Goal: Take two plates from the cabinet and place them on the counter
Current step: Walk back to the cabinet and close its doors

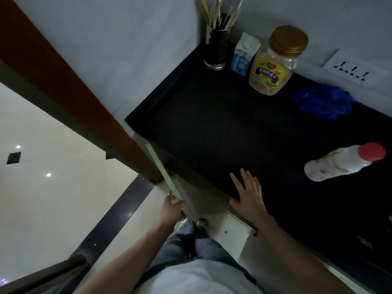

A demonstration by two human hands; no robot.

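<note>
Left hand point(172, 210) grips cabinet door point(169, 183) handle, apparently pulling it open; right hand point(248, 195) lies flat and released on desk point(212, 124), bracing

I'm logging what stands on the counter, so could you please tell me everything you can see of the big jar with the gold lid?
The jar is clear, plastic or glass by its look, with a ribbed gold screw lid, closed. A yellow and dark purple label wraps its front, and pale flakes show through the wall. It stands upright at the back of the black counter, near the wall, close beside a small blue and white carton on its left; whether they touch is unclear. Neither hand touches it.
</note>
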